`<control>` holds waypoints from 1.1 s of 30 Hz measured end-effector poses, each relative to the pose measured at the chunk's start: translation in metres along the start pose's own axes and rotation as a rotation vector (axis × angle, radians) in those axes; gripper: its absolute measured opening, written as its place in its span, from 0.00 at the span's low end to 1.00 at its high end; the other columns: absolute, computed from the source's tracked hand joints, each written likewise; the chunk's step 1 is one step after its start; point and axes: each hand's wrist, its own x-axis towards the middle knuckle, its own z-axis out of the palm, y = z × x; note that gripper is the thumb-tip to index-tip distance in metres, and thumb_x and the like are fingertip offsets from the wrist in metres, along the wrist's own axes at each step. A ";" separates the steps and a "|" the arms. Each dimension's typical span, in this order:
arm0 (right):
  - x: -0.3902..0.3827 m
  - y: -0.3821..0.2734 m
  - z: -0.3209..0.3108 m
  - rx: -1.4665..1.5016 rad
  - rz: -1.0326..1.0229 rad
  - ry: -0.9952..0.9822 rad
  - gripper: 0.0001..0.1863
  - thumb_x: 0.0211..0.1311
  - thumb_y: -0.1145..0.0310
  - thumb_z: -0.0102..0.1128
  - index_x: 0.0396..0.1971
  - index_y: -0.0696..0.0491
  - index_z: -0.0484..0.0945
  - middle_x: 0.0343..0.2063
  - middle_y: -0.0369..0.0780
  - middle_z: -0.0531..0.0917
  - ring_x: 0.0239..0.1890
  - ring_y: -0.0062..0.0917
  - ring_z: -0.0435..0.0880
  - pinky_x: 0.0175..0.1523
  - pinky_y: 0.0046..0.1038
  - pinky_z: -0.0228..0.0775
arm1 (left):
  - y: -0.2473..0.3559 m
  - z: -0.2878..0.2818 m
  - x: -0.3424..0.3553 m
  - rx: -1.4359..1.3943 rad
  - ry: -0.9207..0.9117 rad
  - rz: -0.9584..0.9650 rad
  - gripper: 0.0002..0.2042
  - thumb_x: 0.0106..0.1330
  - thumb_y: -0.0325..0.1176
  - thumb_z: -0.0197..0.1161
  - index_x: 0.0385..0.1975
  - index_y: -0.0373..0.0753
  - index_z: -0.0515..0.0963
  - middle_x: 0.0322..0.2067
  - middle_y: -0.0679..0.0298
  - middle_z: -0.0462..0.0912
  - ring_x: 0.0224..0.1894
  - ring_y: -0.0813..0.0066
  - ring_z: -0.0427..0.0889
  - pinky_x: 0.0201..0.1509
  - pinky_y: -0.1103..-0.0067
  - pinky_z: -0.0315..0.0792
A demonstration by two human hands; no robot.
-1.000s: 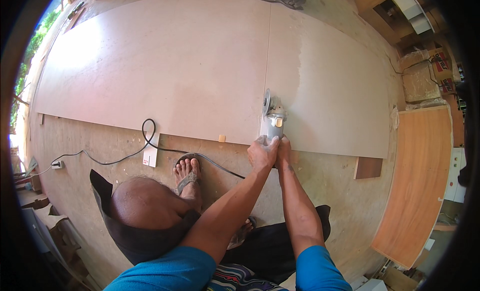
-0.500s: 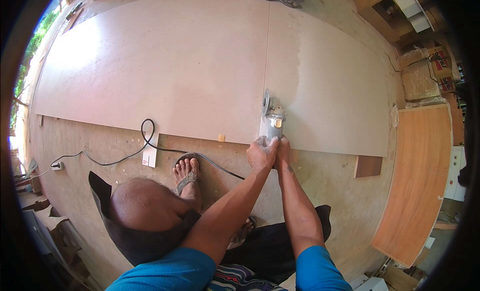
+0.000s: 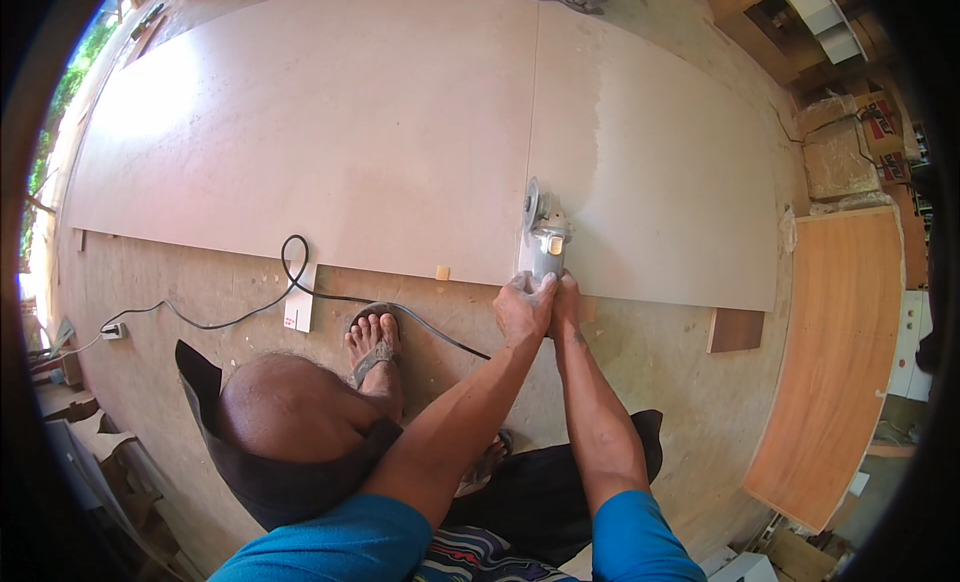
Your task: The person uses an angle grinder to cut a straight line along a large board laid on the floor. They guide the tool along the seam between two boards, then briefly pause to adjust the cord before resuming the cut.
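An angle grinder [image 3: 548,244], grey and dusty with a round disc at its left side, is gripped between my two hands. My left hand [image 3: 525,307] wraps its rear body from the left, and my right hand [image 3: 567,300] closes on it from the right. Beneath the tool lies a large pale board [image 3: 400,152]. A thin straight line runs across the board, and the disc [image 3: 532,204] sits at that line; whether it touches the surface I cannot tell. My hands hide the grinder's rear end.
A black power cord [image 3: 430,330] loops over the floor to a plug [image 3: 114,331] at the left. My sandalled foot [image 3: 374,337] stands near the board's front edge. At the right lie a long wooden panel [image 3: 830,372] and wrapped cardboard boxes [image 3: 840,162]. A brown block [image 3: 735,332] sticks out under the board.
Almost nothing differs; the view has shifted very slightly, while both hands and the grinder keep their place at the line on the board.
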 end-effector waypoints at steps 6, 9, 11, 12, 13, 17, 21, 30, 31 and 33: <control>-0.002 -0.007 0.000 0.016 -0.006 0.002 0.27 0.55 0.50 0.79 0.39 0.61 0.83 0.31 0.48 0.89 0.35 0.38 0.89 0.41 0.41 0.79 | 0.004 0.007 -0.004 0.046 0.065 -0.079 0.32 0.62 0.59 0.74 0.41 0.28 0.85 0.38 0.35 0.88 0.46 0.35 0.89 0.52 0.53 0.80; -0.003 -0.008 0.000 0.011 -0.097 0.034 0.25 0.58 0.51 0.77 0.36 0.61 0.82 0.26 0.45 0.87 0.29 0.29 0.85 0.36 0.39 0.77 | 0.005 0.009 -0.005 0.068 0.078 -0.111 0.32 0.61 0.59 0.74 0.41 0.27 0.85 0.39 0.34 0.88 0.47 0.33 0.88 0.53 0.52 0.81; -0.003 -0.009 -0.001 -0.047 -0.135 0.045 0.26 0.57 0.50 0.77 0.35 0.61 0.82 0.25 0.46 0.86 0.28 0.30 0.85 0.35 0.39 0.76 | 0.005 0.010 -0.004 0.038 0.079 -0.120 0.32 0.61 0.60 0.74 0.41 0.27 0.85 0.40 0.34 0.88 0.48 0.33 0.88 0.54 0.52 0.81; -0.003 -0.009 -0.001 -0.056 -0.126 0.032 0.26 0.57 0.50 0.77 0.34 0.61 0.82 0.25 0.47 0.86 0.28 0.31 0.85 0.35 0.39 0.76 | 0.005 0.011 -0.004 0.041 0.083 -0.134 0.32 0.61 0.60 0.74 0.41 0.28 0.85 0.40 0.34 0.88 0.48 0.33 0.88 0.54 0.52 0.81; -0.002 -0.009 -0.001 -0.064 -0.117 0.018 0.26 0.57 0.50 0.77 0.34 0.61 0.82 0.25 0.47 0.85 0.28 0.32 0.85 0.35 0.40 0.76 | 0.005 0.011 -0.004 0.030 0.082 -0.130 0.33 0.61 0.60 0.74 0.41 0.27 0.85 0.40 0.34 0.88 0.48 0.33 0.88 0.54 0.52 0.81; -0.002 -0.007 -0.002 -0.036 -0.066 -0.002 0.26 0.53 0.51 0.78 0.37 0.60 0.84 0.31 0.50 0.89 0.35 0.40 0.91 0.40 0.42 0.80 | 0.002 0.013 -0.003 0.025 0.084 -0.128 0.33 0.60 0.60 0.75 0.41 0.27 0.85 0.40 0.34 0.88 0.48 0.33 0.88 0.54 0.52 0.81; -0.001 -0.004 0.000 -0.039 -0.059 0.004 0.25 0.56 0.51 0.76 0.37 0.60 0.83 0.31 0.49 0.89 0.34 0.39 0.90 0.40 0.42 0.79 | -0.002 0.014 -0.003 0.001 0.086 -0.120 0.33 0.60 0.60 0.75 0.40 0.26 0.85 0.39 0.34 0.88 0.47 0.33 0.88 0.54 0.53 0.81; -0.005 -0.001 0.001 0.051 -0.008 -0.012 0.24 0.57 0.51 0.76 0.37 0.59 0.82 0.31 0.49 0.89 0.34 0.41 0.90 0.40 0.42 0.79 | -0.010 0.013 -0.001 0.005 0.058 -0.101 0.35 0.59 0.61 0.76 0.40 0.27 0.85 0.39 0.34 0.88 0.48 0.34 0.88 0.54 0.54 0.81; -0.005 -0.001 0.002 0.045 -0.010 -0.008 0.24 0.57 0.51 0.76 0.37 0.59 0.82 0.31 0.49 0.89 0.35 0.41 0.90 0.40 0.42 0.79 | -0.011 0.012 -0.002 -0.001 0.051 -0.102 0.35 0.59 0.62 0.76 0.40 0.27 0.85 0.39 0.34 0.88 0.48 0.34 0.88 0.55 0.54 0.81; -0.005 -0.001 0.002 0.028 -0.012 -0.006 0.24 0.56 0.51 0.76 0.37 0.59 0.83 0.31 0.49 0.89 0.35 0.41 0.90 0.41 0.42 0.79 | -0.012 0.013 -0.001 -0.012 0.037 -0.107 0.35 0.59 0.62 0.76 0.40 0.26 0.85 0.39 0.34 0.88 0.48 0.35 0.88 0.55 0.55 0.81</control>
